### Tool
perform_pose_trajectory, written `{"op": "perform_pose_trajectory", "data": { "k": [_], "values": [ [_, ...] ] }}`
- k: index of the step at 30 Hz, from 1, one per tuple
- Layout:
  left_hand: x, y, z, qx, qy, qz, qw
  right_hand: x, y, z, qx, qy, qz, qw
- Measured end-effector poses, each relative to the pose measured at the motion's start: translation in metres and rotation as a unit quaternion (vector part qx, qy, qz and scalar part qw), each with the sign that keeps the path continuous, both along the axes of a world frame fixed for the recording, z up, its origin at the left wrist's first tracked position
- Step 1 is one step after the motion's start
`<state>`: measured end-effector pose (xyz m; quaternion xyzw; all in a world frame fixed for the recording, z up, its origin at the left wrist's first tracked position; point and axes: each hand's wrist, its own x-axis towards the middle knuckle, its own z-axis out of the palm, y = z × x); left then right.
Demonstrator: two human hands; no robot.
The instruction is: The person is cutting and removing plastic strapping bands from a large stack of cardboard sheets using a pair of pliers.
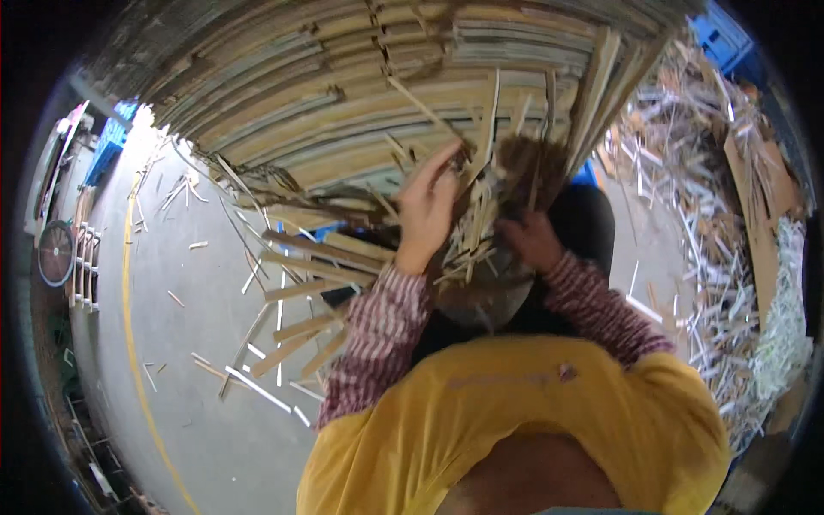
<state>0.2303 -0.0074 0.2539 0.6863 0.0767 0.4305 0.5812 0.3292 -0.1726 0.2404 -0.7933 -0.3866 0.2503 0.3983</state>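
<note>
A tall stack of layered cardboard [343, 103] rises in front of me. Against its near side, my left hand [429, 206] has its fingers bent in toward loose narrow cardboard strips [474, 227]; what lies inside its grasp is hidden. My right hand [534, 242] is closed at the lower end of a ragged brown cardboard piece [530, 167], somewhat blurred. The strips jut out at many angles between my hands. Below them is a rounded, greyish, see-through surface [485, 300] near my lap, its kind unclear.
More cardboard strips [318, 257] fan out left of my left forearm. Scattered offcuts [257, 386] lie on the grey floor [206, 283], beside a yellow line [129, 309]. At right is a large heap of paper and cardboard scrap [712, 215]. A blue container [721, 39] stands at the far right.
</note>
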Motion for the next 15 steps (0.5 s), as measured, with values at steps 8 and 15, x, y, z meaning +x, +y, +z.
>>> {"op": "perform_pose_trajectory", "data": {
  "k": [8, 15],
  "values": [
    [0.017, -0.039, -0.058, 0.133, 0.277, -0.109, 0.945, -0.010, -0.077, 0.032, -0.164, 0.063, 0.164, 0.971],
    [-0.024, -0.012, -0.049, 0.181, 0.197, 0.087, 0.960, 0.046, 0.020, 0.100, -0.122, -0.039, 0.228, 0.965]
  ]
}}
